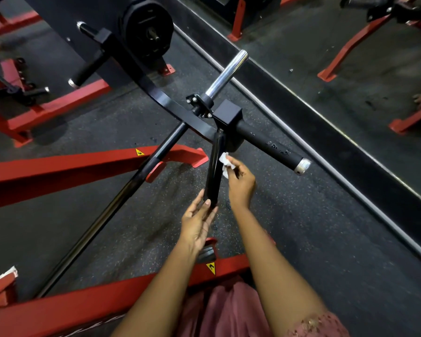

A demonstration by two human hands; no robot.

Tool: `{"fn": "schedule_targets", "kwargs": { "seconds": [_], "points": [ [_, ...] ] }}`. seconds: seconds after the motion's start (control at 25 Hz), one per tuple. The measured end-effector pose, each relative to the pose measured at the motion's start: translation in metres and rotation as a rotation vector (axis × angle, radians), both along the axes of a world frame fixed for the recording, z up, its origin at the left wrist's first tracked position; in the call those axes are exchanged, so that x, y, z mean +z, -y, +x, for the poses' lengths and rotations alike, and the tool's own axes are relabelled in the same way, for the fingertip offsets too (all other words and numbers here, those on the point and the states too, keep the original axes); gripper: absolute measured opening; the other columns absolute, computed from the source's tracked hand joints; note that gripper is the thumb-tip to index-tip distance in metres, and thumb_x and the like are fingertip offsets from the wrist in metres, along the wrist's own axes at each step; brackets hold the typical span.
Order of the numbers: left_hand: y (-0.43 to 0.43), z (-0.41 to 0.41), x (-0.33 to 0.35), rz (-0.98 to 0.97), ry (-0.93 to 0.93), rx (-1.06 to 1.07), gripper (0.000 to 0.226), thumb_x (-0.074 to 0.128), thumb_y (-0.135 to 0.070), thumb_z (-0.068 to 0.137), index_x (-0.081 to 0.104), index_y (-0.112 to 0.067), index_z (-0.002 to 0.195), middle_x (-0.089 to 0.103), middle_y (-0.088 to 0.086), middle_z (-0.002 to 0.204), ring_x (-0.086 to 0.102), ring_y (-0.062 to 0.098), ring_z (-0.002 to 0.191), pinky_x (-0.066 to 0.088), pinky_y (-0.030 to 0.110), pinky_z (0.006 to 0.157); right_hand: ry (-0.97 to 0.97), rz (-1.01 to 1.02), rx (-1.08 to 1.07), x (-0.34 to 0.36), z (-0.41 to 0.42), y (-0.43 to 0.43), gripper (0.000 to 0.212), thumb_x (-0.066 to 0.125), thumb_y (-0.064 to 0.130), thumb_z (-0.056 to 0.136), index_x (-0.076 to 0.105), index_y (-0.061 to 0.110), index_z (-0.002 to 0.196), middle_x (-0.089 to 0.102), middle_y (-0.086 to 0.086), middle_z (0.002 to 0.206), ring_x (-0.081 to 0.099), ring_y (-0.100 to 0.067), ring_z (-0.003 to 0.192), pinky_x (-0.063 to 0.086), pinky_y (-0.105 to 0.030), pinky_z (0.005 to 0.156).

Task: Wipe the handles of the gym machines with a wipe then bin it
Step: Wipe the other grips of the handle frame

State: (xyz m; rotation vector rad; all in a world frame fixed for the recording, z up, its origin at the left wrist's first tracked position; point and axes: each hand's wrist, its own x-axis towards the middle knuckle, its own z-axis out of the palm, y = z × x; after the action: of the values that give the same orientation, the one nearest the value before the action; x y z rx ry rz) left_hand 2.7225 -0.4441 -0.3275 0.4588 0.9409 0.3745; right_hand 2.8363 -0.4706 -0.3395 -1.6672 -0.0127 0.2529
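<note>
- We see our right hand [241, 184] with its fingers pinched together on a crumpled white wipe [225, 164], pressing it against the right side of a short black handle [214, 171].
- That handle hangs from the black block [227, 111] at the end of the machine's curved arm [170, 105]; its long axis runs from the block down toward us, leaning slightly left, free end nearest us.
- Our left hand [197, 224] steadies the free end, fingers spread and only loosely laid along it, thumb on the left, fingertips on the right.
- A second, thicker black grip [270, 147] runs from the same block down to the right, ending in a silver cap [301, 165], with scuffed spots along it.
- A chrome weight peg [225, 76] points up and right from the arm.
- Black weight plates [148, 32] sit on the far side of the machine.
- The red frame beams [58, 171] carry yellow triangular warning stickers [139, 152]; any writing is too small to read.
- Beneath everything lies a dark speckled rubber floor [314, 227], and along the right runs a mirror [350, 57].
</note>
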Motion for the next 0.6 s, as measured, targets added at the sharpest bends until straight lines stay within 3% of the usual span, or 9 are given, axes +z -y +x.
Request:
{"fn": "schedule_targets", "kwargs": {
  "seconds": [0.12, 0.28, 0.36, 0.48, 0.6],
  "points": [
    [-0.001, 0.0, 0.002, -0.007, -0.004, -0.008, 0.046, 0.045, 0.01, 0.09, 0.044, -0.003, 0.134, 0.055, 0.023, 0.126, 0.061, 0.022, 0.097, 0.052, 0.03, 0.085, -0.073, 0.021, -0.006, -0.014, -0.035, 0.015, 0.03, 0.056, -0.012, 0.08, 0.07, 0.008, 0.098, 0.07, -0.009, 0.102, 0.064, -0.007, 0.087, 0.048, -0.012, 0.079],
    [-0.001, -0.001, 0.001, 0.016, -0.035, -0.037, 0.045, 0.046, 0.008, 0.09, 0.046, -0.007, 0.133, 0.063, 0.013, 0.105, 0.07, 0.01, 0.073, 0.053, 0.025, 0.08, -0.175, 0.052, 0.004, -0.021, -0.065, 0.033, 0.036, 0.055, -0.015, 0.079, 0.069, 0.014, 0.096, 0.069, -0.007, 0.1, 0.063, 0.002, 0.08, 0.045, -0.003, 0.07],
    [-0.003, -0.001, 0.0, 0.021, -0.045, -0.051, 0.045, 0.047, 0.008, 0.09, 0.047, -0.007, 0.133, 0.062, 0.014, 0.106, 0.07, 0.009, 0.071, 0.053, 0.025, 0.081, -0.239, 0.111, -0.067, -0.018, -0.035, 0.022, 0.031, 0.057, -0.01, 0.082, 0.067, 0.008, 0.106, 0.067, -0.006, 0.103, 0.063, 0.0, 0.081, 0.047, -0.005, 0.072],
    [-0.005, -0.001, 0.001, 0.031, -0.057, -0.068, 0.045, 0.048, 0.007, 0.09, 0.048, -0.008, 0.133, 0.062, 0.015, 0.108, 0.068, 0.012, 0.077, 0.052, 0.025, 0.083, -0.422, 0.349, -0.047, -0.006, 0.023, -0.01, 0.031, 0.053, -0.006, 0.087, 0.059, 0.0, 0.117, 0.066, -0.005, 0.101, 0.063, -0.012, 0.088, 0.051, -0.021, 0.083],
    [-0.005, -0.002, 0.002, 0.031, -0.063, -0.071, 0.045, 0.049, 0.008, 0.089, 0.049, -0.008, 0.132, 0.062, 0.016, 0.109, 0.067, 0.013, 0.079, 0.052, 0.025, 0.082, -0.465, 0.43, 0.009, -0.002, 0.033, -0.023, 0.026, 0.046, -0.01, 0.089, 0.061, -0.002, 0.109, 0.068, 0.005, 0.079, 0.064, -0.003, 0.071, 0.052, -0.016, 0.071]
  ]
}}
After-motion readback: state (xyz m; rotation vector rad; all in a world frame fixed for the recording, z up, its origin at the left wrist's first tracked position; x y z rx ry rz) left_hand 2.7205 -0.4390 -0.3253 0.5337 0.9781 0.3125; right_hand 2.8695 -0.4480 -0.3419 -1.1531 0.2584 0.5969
